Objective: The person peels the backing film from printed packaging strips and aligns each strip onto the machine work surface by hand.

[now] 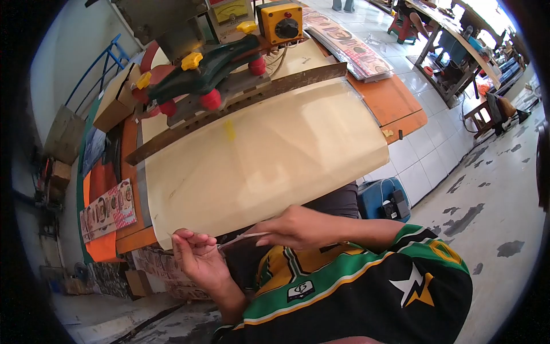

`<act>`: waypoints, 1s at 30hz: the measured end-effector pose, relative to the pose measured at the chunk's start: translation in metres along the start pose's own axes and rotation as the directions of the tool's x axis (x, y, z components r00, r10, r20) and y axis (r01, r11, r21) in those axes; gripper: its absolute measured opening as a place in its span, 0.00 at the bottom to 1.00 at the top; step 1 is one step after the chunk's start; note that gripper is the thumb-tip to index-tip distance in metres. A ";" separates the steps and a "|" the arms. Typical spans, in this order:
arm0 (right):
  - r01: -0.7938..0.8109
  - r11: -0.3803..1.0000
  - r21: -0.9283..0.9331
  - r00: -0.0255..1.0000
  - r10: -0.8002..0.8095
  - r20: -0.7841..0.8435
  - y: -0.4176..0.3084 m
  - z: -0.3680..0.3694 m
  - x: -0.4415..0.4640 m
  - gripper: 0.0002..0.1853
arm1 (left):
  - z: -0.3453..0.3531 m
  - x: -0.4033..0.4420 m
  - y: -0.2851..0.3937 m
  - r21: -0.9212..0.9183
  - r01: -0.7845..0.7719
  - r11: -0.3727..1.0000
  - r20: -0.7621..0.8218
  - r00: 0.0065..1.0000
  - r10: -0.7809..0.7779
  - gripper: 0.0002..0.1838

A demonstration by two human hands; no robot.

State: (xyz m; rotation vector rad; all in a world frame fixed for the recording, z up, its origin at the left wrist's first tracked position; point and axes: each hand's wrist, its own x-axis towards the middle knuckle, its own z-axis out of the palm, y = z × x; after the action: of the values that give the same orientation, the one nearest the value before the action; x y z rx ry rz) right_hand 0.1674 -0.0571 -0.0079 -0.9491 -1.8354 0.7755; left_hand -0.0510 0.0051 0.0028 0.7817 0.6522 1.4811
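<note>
Near the front left corner of a large cream sheet [269, 155], my left hand [200, 261] is raised with its fingers curled and pressed together; what they hold, if anything, is too small to name. My right hand [283, 227] is closed on a thin pale strip [246, 235], which slants down toward my left hand. Both hands are in front of my body, at the sheet's front edge. Behind the sheet runs a long metal bar [240, 109] beneath a machine with a dark green arm [203, 71] and red knobs.
Printed sheets [109, 211] lie at the left, and a stack of printed packaging [349, 46] at the back right. A yellow switch box [279, 23] tops the machine. A cardboard box [117, 98] stands at the left. A blue case [382, 198] is on the floor at the right.
</note>
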 end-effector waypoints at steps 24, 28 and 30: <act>-0.066 0.977 0.203 0.738 0.185 -0.649 0.001 -0.417 -0.242 0.25 | -0.583 0.109 0.231 -0.198 -0.425 0.883 -0.821 0.564 0.087 0.22; -0.052 0.979 0.196 0.771 0.164 -0.615 0.008 -0.421 -0.215 0.22 | -0.606 0.134 0.218 -0.085 -0.392 0.916 -0.846 0.514 0.142 0.16; -0.063 0.983 0.175 0.775 0.159 -0.612 0.013 -0.423 -0.206 0.20 | -0.595 0.139 0.212 -0.128 -0.371 0.920 -0.835 0.541 0.102 0.15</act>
State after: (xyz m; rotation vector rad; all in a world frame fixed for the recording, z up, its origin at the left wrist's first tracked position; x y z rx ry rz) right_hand 0.6182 -0.1753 0.0611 -1.0679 -1.1308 0.5579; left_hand -0.6509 0.1642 -0.1796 -0.1377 1.0022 2.1575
